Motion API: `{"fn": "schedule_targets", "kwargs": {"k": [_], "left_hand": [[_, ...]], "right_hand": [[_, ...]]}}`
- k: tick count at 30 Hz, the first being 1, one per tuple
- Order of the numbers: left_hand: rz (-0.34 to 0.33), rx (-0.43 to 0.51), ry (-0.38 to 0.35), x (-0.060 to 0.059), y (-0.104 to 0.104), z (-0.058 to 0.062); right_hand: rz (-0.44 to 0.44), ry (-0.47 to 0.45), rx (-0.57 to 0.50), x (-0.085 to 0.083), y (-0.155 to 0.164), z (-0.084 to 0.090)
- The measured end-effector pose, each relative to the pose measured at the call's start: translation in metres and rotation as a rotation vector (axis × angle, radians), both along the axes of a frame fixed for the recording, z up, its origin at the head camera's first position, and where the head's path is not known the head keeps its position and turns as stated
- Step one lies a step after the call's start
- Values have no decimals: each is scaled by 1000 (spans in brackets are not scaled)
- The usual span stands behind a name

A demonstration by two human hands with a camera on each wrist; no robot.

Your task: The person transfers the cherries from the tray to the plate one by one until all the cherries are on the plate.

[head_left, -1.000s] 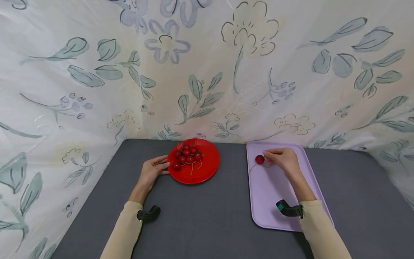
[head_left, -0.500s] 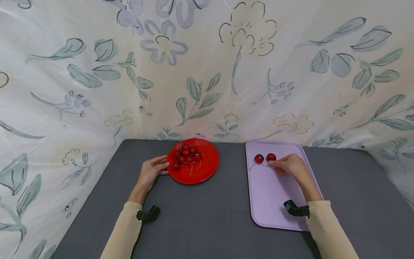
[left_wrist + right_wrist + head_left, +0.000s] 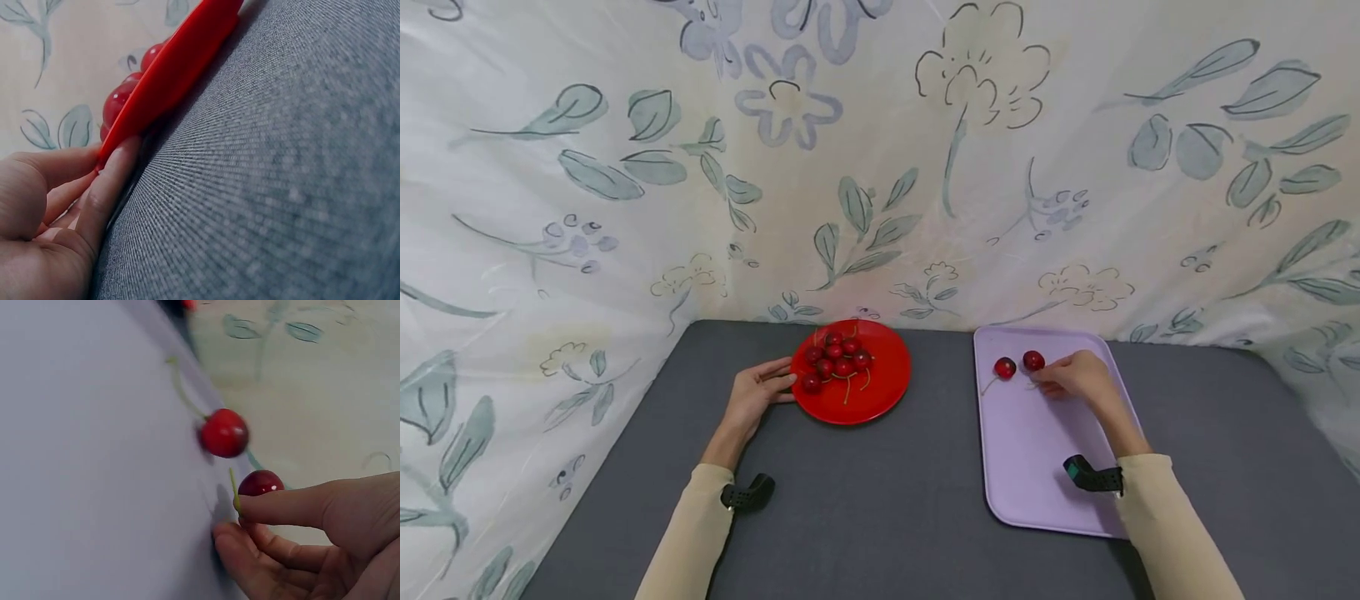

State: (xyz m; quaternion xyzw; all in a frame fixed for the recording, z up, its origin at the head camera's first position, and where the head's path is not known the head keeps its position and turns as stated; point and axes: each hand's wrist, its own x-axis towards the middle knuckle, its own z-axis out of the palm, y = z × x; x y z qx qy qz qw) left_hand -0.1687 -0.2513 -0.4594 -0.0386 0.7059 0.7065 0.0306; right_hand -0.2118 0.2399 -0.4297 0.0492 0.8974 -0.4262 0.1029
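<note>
My left hand (image 3: 754,397) pinches the left rim of a red plate (image 3: 887,387). In the left wrist view its thumb and a finger meet at the plate's edge, close over the grey cloth. Several red cherries (image 3: 838,367) with stems are piled on the plate's left half. Over the far end of a lilac tray (image 3: 1022,467), my right hand (image 3: 1078,379) pinches a dark red cherry (image 3: 261,482) by its green stem (image 3: 235,490). Part of that cherry is hidden behind a finger. A brighter cherry (image 3: 225,432) lies just left of it on the tray, its stem pointing toward the near left.
Dark grey cloth (image 3: 887,500) covers the table between plate and tray. Behind it hangs a white curtain (image 3: 880,125) with painted leaves and flowers, meeting the table's back edge. Black camera straps (image 3: 748,493) sit at both wrists.
The right hand has moved to the right and slightly nearer, uncovering the second cherry beside the first. That cherry's stem now shows at the fingertips. The left hand stays at the plate's rim.
</note>
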Motion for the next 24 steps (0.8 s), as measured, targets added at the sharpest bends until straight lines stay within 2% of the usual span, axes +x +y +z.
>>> {"fn": "schedule_targets", "kwargs": {"k": [8,14,19,24], "left_hand": [[1,-13,-3,-1,-1,-1],[6,-1,-1,-9,-5,-17],[16,-15,11,-12,-6,-24],[21,-33,26,-12,-7,-25]], "right_hand": [[-16,42,-197,1,6,9],[-56,53,-297,3,1,17],[-58,84,-334,-2,-6,24],[-44,113,-303,-6,-18,34]]}}
